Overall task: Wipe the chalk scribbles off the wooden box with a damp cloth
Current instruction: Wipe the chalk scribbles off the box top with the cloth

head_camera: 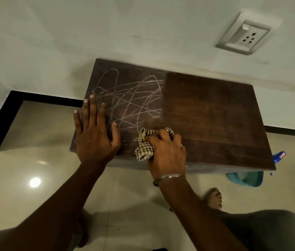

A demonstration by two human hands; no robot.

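Bunching the checked cloth (145, 144) in your right hand (167, 151), fingers clamped on it, you stood at the wooden box's (215, 113) near edge; your left hand (96, 134) lay flat, open. Chalk scribbles (130, 100) covered the left half, and a seemingly drying cloth risked smearing them.

The left hand (96, 134) lies flat, palm down, fingers spread and straight, thumb out toward the right hand (167, 151). The right hand is curled, knuckles up, its fingers closed over a bunched checked cloth (144, 144). Both forearms are bare and extend forward, near each other.
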